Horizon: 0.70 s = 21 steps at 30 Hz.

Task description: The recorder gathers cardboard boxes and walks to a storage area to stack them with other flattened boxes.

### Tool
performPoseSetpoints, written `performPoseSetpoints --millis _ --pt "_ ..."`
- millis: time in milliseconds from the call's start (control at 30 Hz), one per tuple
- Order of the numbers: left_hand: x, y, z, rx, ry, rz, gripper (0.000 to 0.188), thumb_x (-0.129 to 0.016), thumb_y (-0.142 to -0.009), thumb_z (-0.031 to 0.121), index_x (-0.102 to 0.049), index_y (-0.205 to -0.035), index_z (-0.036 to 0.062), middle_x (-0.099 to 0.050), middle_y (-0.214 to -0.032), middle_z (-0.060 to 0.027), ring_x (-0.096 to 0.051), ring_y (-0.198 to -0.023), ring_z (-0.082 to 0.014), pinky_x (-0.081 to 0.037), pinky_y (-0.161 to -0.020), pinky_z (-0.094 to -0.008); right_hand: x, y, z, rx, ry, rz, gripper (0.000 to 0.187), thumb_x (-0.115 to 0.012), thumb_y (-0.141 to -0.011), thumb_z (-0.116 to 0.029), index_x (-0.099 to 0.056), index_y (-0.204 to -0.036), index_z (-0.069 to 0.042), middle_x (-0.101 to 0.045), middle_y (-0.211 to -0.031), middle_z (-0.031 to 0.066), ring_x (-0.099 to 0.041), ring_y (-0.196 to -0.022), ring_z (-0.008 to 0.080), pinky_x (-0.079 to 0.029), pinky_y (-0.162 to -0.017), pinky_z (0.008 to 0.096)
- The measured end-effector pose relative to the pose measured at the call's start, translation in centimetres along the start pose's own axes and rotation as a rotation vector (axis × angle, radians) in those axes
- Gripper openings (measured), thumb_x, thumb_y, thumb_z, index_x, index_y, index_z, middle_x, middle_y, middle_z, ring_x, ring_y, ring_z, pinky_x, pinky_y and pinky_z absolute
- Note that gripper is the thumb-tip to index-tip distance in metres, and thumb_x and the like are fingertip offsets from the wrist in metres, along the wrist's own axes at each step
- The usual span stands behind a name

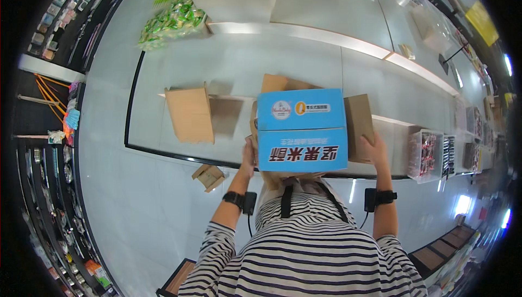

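"Box (302, 122) first: where is it?"

"In front of the striped shirt (310, 237), between the two hands, over the near edge of the pale platform (152, 96). Whether it rests there or is held clear, I can't tell."

"And the grip?"

"The left hand (249, 158) lies along the box's left side, its fingers partly hidden, so I can't tell how closed it is. The right hand (374, 149) touches the brown flap (358, 126) at its outer edge; whether the fingers pinch it, I can't tell either."

"How far along does this look?"

"Midway through the handling, I'd judge. Two blue panels lie together on the upper side, yet brown cardboard juts out around them. The box is neither tidily closed nor laid flat, so the flaps look like the unsettled part. I can't see inside."

"Anything else lying about?"

"A brown cardboard piece (190, 115) stands on the platform to the left, well apart from the box. A smaller carton (209, 177) lies on the floor (119, 204), and green packets (176, 20) are heaped farther off."
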<state>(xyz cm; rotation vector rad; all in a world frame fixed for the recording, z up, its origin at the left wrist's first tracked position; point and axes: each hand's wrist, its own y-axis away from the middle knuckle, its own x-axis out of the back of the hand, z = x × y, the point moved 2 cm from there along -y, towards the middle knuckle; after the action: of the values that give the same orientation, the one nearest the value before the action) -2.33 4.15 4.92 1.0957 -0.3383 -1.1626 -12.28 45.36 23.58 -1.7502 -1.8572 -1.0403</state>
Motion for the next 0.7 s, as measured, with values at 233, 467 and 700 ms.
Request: performPoseSetpoints --millis 233,467,700 --pt "-2.8 4.9 1.9 -0.339 0.099 -0.132 0.078 -0.043 -0.079 0.065 -0.027 -0.134 0.0122 -0.043 -0.125 -0.0071 -0.043 -0.112 -0.0206 -0.038 -0.091 -0.0387 -3.8 -0.3 2.9 -0.08 -0.348 -0.152 0.053 -0.058 -0.084 -0.03 -0.041 -0.126 -0.001 -0.057 -0.109 0.0146 -0.054 -0.101 0.023 -0.041 -0.087 0.034" --pt "-4.3 3.8 5.5 -0.364 -0.124 -0.113 0.071 -0.035 -0.088 0.057 -0.019 -0.139 0.0097 -0.044 -0.127 -0.0075 -0.044 -0.113 -0.0174 -0.039 -0.091 -0.031 -5.7 2.0 -2.9 0.059 -0.429 -0.088 0.085 -0.075 -0.067 -0.019 -0.025 -0.132 0.004 -0.048 -0.119 0.0193 -0.049 -0.108 0.0256 -0.038 -0.093 0.0358" --pt "3.4 -0.9 0.6 -0.895 -0.736 0.219 0.072 -0.052 -0.086 0.042 -0.01 -0.14 0.016 -0.039 -0.125 -0.0146 -0.046 -0.107 -0.0224 -0.046 -0.077 -0.0371 -10.9 1.7 3.0 -0.045 -0.708 -0.197 0.075 -0.075 -0.067 -0.015 -0.034 -0.126 0.004 -0.05 -0.116 0.0183 -0.05 -0.106 0.0245 -0.042 -0.09 0.0345"
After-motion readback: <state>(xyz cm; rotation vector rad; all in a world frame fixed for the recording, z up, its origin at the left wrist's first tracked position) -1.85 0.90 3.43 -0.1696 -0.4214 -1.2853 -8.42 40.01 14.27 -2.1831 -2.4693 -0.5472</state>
